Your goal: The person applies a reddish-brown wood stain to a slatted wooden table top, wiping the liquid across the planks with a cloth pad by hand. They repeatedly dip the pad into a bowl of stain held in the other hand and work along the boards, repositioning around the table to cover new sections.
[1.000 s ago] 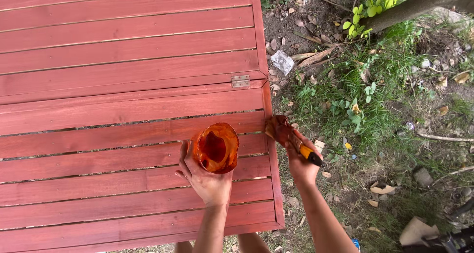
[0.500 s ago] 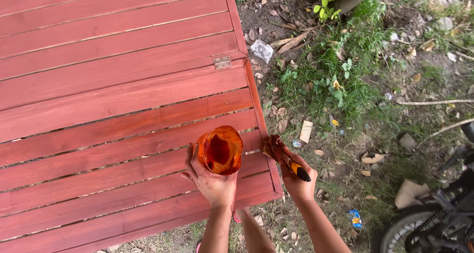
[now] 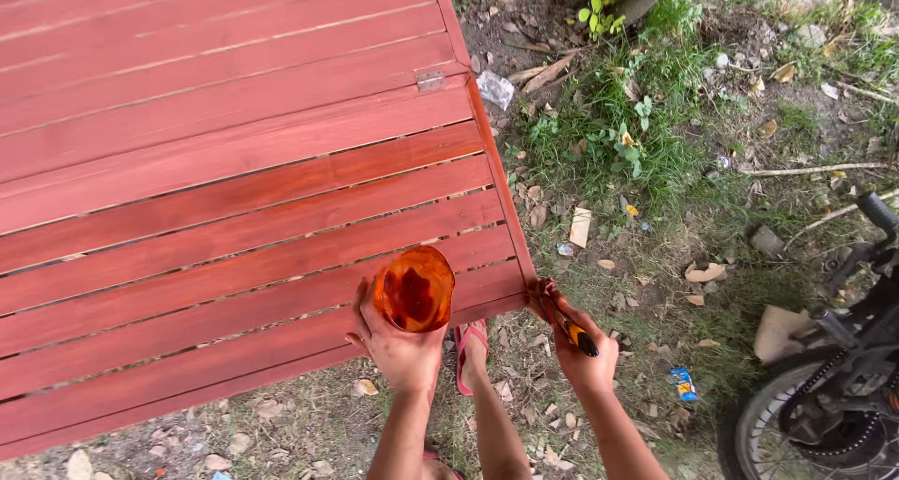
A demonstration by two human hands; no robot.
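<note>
My left hand grips a small clear cup stained orange-red inside, held over the near edge of a red-stained slatted wooden panel. My right hand holds a paintbrush with a dark and orange handle. Its bristle end touches the panel's near right corner. Both forearms reach up from the bottom of the view.
A metal hinge sits on the panel's right edge. Grass, dry leaves and litter cover the ground to the right. A motorcycle wheel stands at the bottom right. My foot in a red sandal shows below the panel.
The view has shifted, so the panel edge and my hands now sit lower in the frame. The brush has moved down along the right edge to the near corner. A motorcycle wheel has come into sight.
</note>
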